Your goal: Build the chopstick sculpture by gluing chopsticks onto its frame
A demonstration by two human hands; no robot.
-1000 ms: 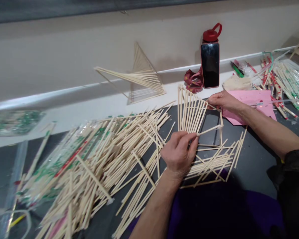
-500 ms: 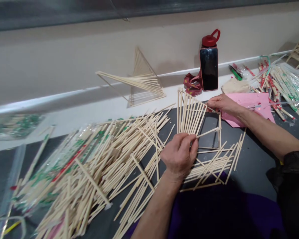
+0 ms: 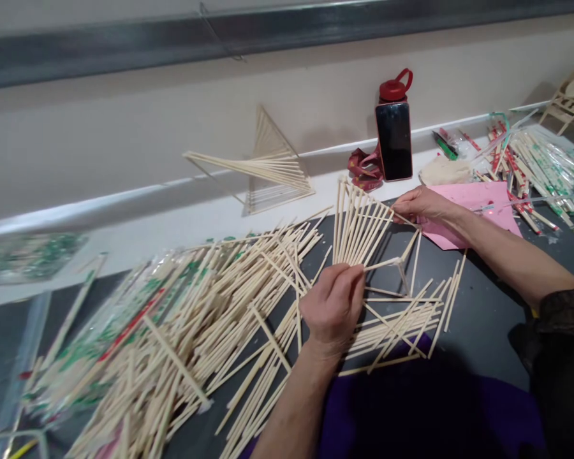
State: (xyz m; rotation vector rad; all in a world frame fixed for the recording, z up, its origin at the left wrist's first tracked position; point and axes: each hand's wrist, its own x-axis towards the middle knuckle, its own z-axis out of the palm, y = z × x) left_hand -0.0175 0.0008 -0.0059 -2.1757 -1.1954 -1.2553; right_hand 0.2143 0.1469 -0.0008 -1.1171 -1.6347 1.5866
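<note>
A stick frame [image 3: 363, 223], built of thin wooden chopsticks fanned in a twisted row, stands between my hands on the dark tabletop. My left hand [image 3: 332, 299] is closed on its near lower edge, fingers pinched around the sticks there. At the upper right edge, my right hand [image 3: 416, 205] pinches the frame near the end of the fan. Loose chopsticks [image 3: 402, 322] lie crossed just in front of the frame. To the left spreads a large heap of chopsticks [image 3: 229, 306], close to my left wrist.
A finished-looking twisted stick model [image 3: 272, 169] leans by the wall. Behind my right hand stand a phone [image 3: 393, 141] and a red-capped bottle [image 3: 395, 88]. Pink paper [image 3: 469, 213], a green cutter [image 3: 446, 146] and wrapped chopsticks [image 3: 540, 159] lie to the right; more wrapped chopsticks [image 3: 124, 312] lie left.
The view has tilted up slightly. The frame has turned a little in my hands, its right-hand corner now leaning differently. Both hands keep their hold.
</note>
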